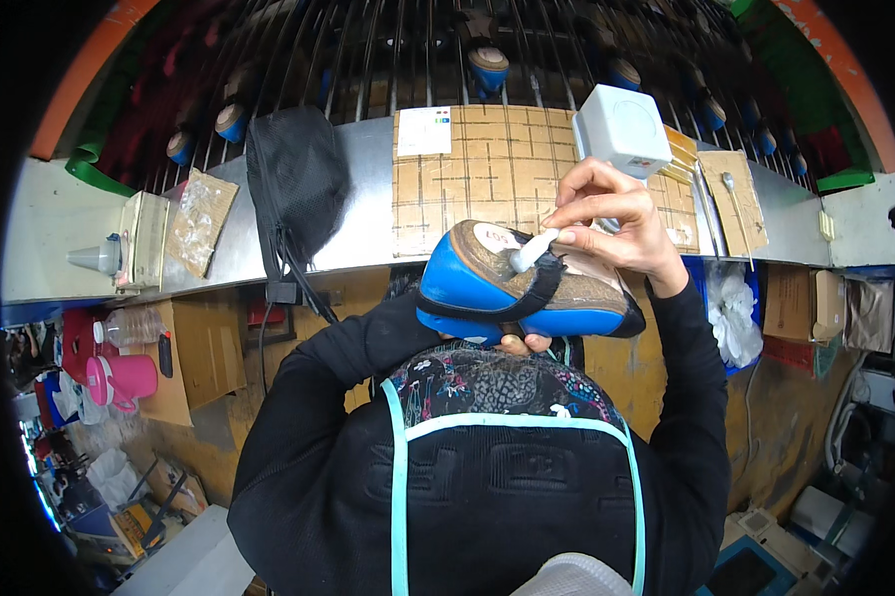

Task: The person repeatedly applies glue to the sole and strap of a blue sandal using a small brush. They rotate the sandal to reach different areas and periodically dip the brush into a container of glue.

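Observation:
A blue shoe (464,288) with a black strap (539,288) is held sole up above my lap. Its brownish sole side and a pale round patch with red marks at one end face me. My left hand (523,344) grips it from below; only a few fingertips show under its near edge. My right hand (611,214) pinches a short white stick-like tool (535,250). The tool's rounded, paler end touches the sole beside the strap. I cannot make out exactly what kind of tool it is.
Brown cardboard (487,189) covers the metal bench, with a white box-shaped container (621,131) on it. To the left lies a black mesh bag (296,184). A thin-handled brush (735,204) rests on cardboard at right. Behind, several blue shoes (488,70) sit on a rod rack.

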The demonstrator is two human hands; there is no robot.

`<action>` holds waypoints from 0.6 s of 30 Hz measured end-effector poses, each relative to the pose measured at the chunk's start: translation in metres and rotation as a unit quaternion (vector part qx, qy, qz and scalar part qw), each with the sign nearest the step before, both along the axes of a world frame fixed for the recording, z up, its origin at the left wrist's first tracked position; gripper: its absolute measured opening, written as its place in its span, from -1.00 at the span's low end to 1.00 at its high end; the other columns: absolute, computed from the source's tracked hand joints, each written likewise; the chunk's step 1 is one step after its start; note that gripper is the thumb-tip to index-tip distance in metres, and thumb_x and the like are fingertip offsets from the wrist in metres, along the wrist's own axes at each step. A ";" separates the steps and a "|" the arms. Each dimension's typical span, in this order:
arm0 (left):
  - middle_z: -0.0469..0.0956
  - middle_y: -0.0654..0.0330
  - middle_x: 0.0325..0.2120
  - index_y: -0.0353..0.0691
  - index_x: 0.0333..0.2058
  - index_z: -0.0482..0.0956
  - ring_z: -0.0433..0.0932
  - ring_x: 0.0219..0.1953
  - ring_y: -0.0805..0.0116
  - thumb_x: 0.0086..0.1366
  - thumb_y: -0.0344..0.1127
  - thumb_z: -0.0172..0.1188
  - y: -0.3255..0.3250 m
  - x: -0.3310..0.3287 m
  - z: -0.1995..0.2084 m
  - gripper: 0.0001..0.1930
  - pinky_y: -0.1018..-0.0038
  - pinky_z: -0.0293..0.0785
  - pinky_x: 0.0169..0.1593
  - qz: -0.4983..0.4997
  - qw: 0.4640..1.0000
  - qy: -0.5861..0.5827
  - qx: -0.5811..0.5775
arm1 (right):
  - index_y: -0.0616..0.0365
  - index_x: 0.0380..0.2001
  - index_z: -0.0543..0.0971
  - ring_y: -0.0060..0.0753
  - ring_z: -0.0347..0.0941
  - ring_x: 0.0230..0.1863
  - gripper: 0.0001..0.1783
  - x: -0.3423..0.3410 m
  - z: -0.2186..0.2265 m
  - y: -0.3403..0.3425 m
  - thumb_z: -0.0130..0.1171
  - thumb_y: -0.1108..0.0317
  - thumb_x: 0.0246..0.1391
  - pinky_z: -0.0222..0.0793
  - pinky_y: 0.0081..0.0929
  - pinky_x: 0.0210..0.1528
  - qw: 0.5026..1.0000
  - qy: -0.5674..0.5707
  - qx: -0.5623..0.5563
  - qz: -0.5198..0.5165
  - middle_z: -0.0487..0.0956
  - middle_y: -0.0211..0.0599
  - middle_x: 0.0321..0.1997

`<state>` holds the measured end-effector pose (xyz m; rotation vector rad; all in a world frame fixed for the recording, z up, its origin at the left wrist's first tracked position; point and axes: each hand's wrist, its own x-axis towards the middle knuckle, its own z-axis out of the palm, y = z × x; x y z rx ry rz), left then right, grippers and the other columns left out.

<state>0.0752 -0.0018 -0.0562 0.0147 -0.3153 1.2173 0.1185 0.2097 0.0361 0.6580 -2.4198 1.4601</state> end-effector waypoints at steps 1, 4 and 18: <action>0.32 -0.24 -0.14 -0.27 0.25 0.16 0.38 -0.28 0.07 0.29 0.34 -0.10 0.000 0.002 -0.001 -0.17 0.37 0.44 -0.31 -0.004 1.000 -0.018 0.019 | 0.06 -0.34 0.73 -0.55 0.41 -0.38 -0.83 0.000 -0.001 0.001 0.41 0.36 -0.09 0.35 -0.58 -0.41 1.000 0.003 0.001 0.002 0.50 -0.41 -0.32; 0.28 -0.27 -0.10 -0.35 0.29 0.02 0.40 -0.25 0.06 0.25 0.37 -0.07 0.008 0.005 -0.004 -0.06 0.37 0.48 -0.35 -0.120 0.984 -0.129 0.010 | 0.07 -0.35 0.73 -0.54 0.42 -0.37 -0.83 0.001 -0.005 0.003 0.41 0.36 -0.10 0.35 -0.57 -0.38 1.000 0.005 0.007 0.010 0.50 -0.41 -0.32; 0.31 -0.24 -0.12 -0.39 0.30 -0.01 0.42 -0.26 0.05 0.21 0.40 -0.05 0.014 0.016 -0.007 -0.01 0.34 0.50 -0.31 -0.143 0.973 -0.180 0.020 | -0.07 -0.36 0.73 -0.50 0.37 -0.34 -0.82 0.014 0.001 0.014 0.39 0.30 -0.13 0.07 -0.44 -0.13 0.985 0.065 0.155 -0.028 0.51 -0.53 -0.30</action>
